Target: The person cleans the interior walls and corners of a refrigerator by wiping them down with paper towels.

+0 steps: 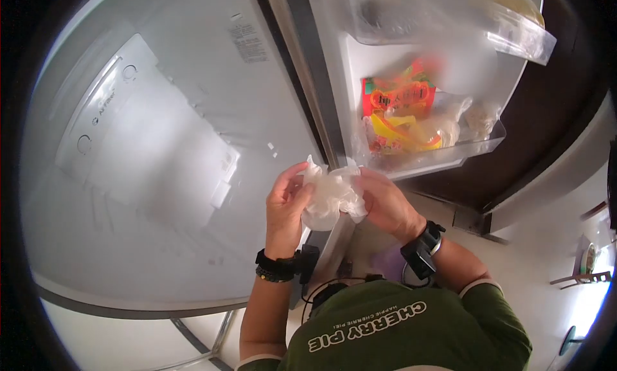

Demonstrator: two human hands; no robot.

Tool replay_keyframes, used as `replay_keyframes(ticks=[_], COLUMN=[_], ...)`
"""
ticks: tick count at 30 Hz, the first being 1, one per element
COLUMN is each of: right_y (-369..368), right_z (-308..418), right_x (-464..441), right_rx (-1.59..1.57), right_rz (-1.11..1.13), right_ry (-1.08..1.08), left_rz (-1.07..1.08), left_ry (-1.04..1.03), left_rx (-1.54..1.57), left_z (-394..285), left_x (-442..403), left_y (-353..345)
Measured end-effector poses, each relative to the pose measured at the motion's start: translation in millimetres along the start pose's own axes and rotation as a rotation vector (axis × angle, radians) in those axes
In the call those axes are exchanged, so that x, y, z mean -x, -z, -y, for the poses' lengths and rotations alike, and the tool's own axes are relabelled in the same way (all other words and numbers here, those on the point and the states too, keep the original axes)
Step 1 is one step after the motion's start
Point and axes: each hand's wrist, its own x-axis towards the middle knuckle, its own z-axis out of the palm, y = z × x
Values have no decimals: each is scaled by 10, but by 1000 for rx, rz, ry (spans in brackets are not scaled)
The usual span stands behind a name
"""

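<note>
A crumpled whitish plastic bag (331, 194) is held up between both hands, in front of the open fridge's edge. My left hand (288, 207) pinches the bag's left side between thumb and fingers. On the right side, my right hand (387, 202) has its fingers closed on the bag, with some fingertips hidden by the plastic. Whatever the bag contains cannot be made out. Both wrists wear dark straps with small black devices.
The fridge interior (193, 242) fills the left, with an air filter panel (106, 107). At upper right, the open door's lower shelf (443, 155) holds a red packet (398, 98), a yellow packet (402, 133) and clear bags. Another door bin (524, 40) is above.
</note>
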Motion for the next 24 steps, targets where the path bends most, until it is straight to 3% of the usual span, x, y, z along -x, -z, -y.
replay_keyframes(ticks=[4, 9, 12, 15, 16, 18, 19, 20, 21, 23, 24], right_y=[-61, -147, -200, -352, -400, -424, -376, -391, -458, -534, -565], right_z=[-65, -111, -154, -150, -199, -304, -313, -337, -373, -394, -376], right_x=[-172, -363, -494, -552, -609, -676, -767, -761, -758, -783, -770], right_rx=[236, 305, 453, 982, 1057, 1193, 1426, 1408, 1387, 1299, 1208], right_rz=[73, 60, -17, -154, -72, 67, 218, 225, 232, 196, 137], right_ry=[56, 130, 289, 429, 545, 774, 1017, 980, 947, 887, 742], left_rz=[43, -71, -81, -47, -33, 27, 65, 104, 141, 76, 45], left_ry=[-25, -4, 45, 14, -7, 68, 70, 75, 138, 139, 141], left_rx=[-136, -41, -113, -268, -319, -45, 63, 172, 483, 529, 555], left_z=[61, -45, -7, 181, 202, 166, 143, 126, 103, 112, 121], left_x=[-123, -148, -108, -101, -113, -80, -97, -113, -135, -144, -144], left_y=[192, 299, 319, 446, 476, 493, 505, 518, 540, 541, 541])
